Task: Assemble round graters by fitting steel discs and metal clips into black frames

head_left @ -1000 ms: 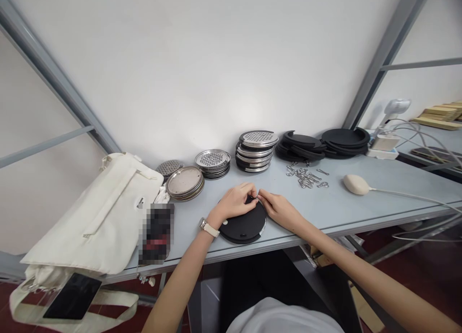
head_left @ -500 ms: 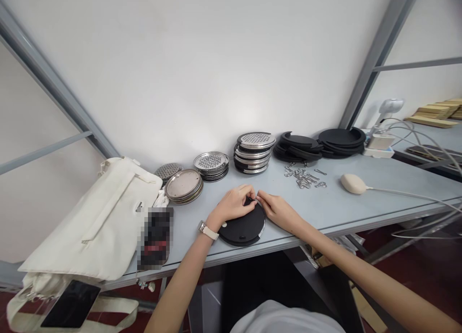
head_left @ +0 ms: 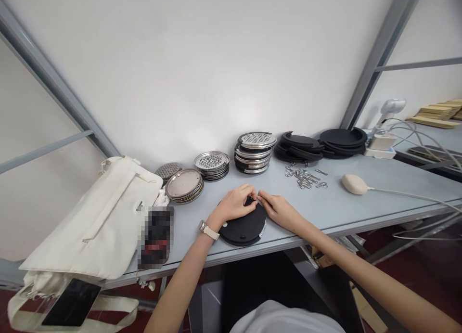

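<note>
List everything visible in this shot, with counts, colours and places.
grey table: one, pale grey, under most items
black disc: one, black with steel rim, under the hands
grater discs: two stacks, silver, back edge
plain steel discs: one stack, silver, left of the hands
black notched discs: two stacks, black, back right
metal clips: one pile, silver, front of the black stacks
oval object with cable: one, cream, right
tote bag: one, white, left
phone: one, black, lower left
pixelated object: one, colour obscured, beside the tote bag
wristwatch: one, pale strap, left wrist
left hand: one, at the black disc's top edge
right hand: one, at the same edge
</note>
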A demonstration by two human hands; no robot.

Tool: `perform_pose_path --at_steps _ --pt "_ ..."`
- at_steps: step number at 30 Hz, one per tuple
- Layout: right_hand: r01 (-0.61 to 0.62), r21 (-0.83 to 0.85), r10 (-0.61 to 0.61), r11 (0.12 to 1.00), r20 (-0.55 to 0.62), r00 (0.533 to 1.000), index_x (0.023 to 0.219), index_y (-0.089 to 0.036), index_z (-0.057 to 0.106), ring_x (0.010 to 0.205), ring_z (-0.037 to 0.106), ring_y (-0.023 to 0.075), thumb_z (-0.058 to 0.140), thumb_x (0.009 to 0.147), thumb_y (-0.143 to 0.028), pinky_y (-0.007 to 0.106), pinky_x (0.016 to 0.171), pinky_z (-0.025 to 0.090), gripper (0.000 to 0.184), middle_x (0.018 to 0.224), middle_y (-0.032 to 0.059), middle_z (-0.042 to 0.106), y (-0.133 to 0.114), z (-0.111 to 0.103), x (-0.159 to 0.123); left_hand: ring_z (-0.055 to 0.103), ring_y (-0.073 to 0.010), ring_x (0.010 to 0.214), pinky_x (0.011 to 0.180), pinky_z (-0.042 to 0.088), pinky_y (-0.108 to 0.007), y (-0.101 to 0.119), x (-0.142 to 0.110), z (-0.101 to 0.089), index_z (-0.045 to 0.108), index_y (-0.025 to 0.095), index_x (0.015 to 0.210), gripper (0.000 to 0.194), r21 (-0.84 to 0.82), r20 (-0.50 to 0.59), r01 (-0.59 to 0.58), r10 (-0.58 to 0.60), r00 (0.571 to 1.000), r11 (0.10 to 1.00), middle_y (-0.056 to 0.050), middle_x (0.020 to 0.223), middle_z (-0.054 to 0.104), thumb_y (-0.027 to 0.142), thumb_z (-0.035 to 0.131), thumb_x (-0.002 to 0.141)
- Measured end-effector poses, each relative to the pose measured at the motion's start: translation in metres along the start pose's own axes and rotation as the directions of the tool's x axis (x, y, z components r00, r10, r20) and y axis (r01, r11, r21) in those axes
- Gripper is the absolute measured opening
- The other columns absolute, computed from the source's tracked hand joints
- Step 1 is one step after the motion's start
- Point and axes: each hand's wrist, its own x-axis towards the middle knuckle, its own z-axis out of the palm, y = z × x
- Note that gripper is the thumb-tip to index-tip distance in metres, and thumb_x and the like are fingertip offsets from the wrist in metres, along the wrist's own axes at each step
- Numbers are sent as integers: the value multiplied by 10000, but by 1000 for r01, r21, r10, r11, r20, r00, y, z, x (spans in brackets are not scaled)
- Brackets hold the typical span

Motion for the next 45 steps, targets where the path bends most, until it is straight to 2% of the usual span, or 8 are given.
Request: perform_pose_path --at_steps 9,23,32,37,45 --pt "16 -24 -15 1000 37 999 927 -230 475 678 595 178 268 969 -328 254 624 378 233 775 26 618 2 2 0 469 -113 679 633 369 -233 1 0 0 503 179 883 80 6 7 9 -9 1000 1000 -4 859 521 174 510 803" --pt "-13 -124 14 992 12 1000 847 -224 438 608 568 174 260 968 -323 247 564 342 237 697 21 595 -1 3 0 458 -107 648 602 349 -232 1 0 0 513 184 874 86 -7 -2 21 -21 1000 1000 16 791 503 159 527 793" --pt "-36 -66 35 997 -13 999 852 -228 422 597 565 176 268 963 -333 255 567 348 218 692 15 583 0 2 -1 452 -110 634 597 348 -235 3 0 -1 522 184 881 90 3 8 54 -54 999 999 15 780 504 167 525 793" --pt "-39 2 39 999 -24 999 872 -233 376 590 556 173 286 950 -323 253 572 357 150 692 0 569 -3 1 -2 450 -96 629 601 353 -231 2 0 0 513 182 877 79 1 -5 31 -31 1000 1000 21 802 508 168 535 801" --pt "-35 -20 35 999 -21 999 894 -227 376 555 533 174 286 935 -296 256 557 352 120 648 -9 545 -3 2 -2 453 -100 633 604 351 -227 2 0 0 513 182 877 66 0 -3 30 -30 1000 1000 15 807 509 182 528 813"
